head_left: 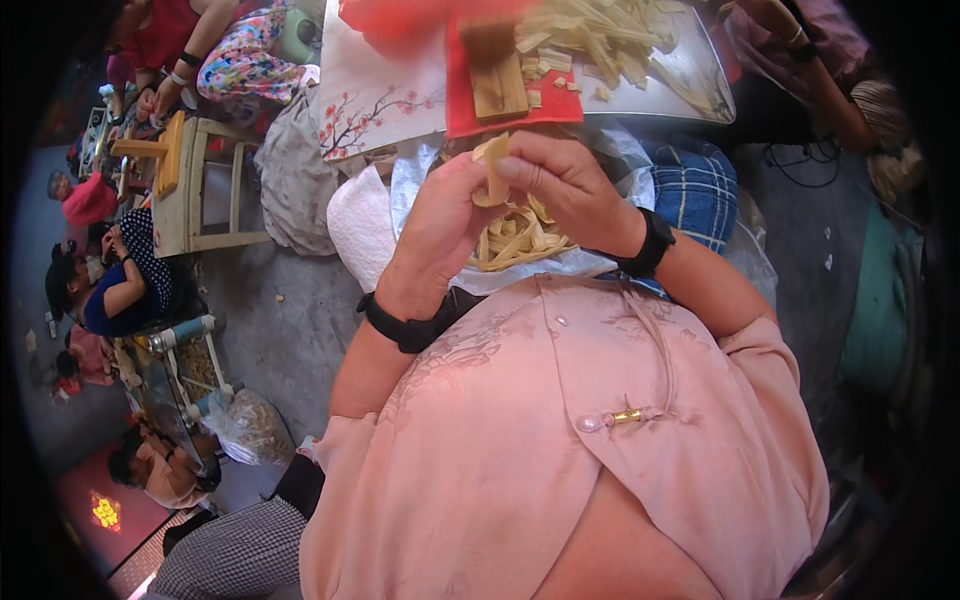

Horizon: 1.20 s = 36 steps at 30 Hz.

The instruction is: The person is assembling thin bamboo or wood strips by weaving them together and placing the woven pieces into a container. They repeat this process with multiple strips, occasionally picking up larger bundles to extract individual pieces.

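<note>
Between my two hands a pale yellow, flat strip (493,172) is bent into a curl. Thumb and fingers of my left hand (440,210) grip it from the left. From the right, my right hand (572,185) pinches the same strip, closed around its edge. Just below the hands, a heap of similar yellow strips (515,240) lies in my lap on a clear plastic sheet (408,170). What the strips are made of I cannot tell.
Ahead stands a table (705,60) with a loose pile of strips (600,35), a red mat (555,120) and a wooden block (500,90). Blue plaid cloth (692,190) lies at the right of my lap. A wooden stool (178,215) and other people are at the left; another person sits far right.
</note>
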Available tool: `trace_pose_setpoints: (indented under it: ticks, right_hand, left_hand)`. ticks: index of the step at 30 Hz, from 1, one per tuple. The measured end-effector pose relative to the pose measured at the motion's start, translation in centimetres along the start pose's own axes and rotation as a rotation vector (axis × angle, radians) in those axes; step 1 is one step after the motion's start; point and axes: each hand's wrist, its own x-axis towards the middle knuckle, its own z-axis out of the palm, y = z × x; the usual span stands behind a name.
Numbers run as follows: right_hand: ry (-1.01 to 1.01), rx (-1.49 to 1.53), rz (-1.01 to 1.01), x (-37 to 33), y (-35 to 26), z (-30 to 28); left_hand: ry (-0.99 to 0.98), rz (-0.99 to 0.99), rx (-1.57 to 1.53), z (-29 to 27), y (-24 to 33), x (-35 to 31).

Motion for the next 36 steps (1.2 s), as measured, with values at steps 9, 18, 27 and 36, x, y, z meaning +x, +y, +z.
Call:
trace_pose_setpoints:
  ticks: [9,18,27,36]
  right_hand:
    - [0.243,-0.201,-0.034,0.6,2.1,0.1]
    - [0.196,0.647,0.455,0.9,1.6,0.4]
    - [0.043,-0.418,-0.005,-0.3,0.9,-0.7]
    - [-0.104,0.198,0.239,-0.5,-0.2,-1.6]
  left_hand:
    - [0.038,0.178,1.206,1.8,1.2,-0.7]
    - [0.360,0.973,1.407,1.3,0.6,0.7]
    - [0.204,0.556,0.852,0.3,0.5,0.3]
    - [0.218,0.556,0.725,-0.3,0.4,0.5]
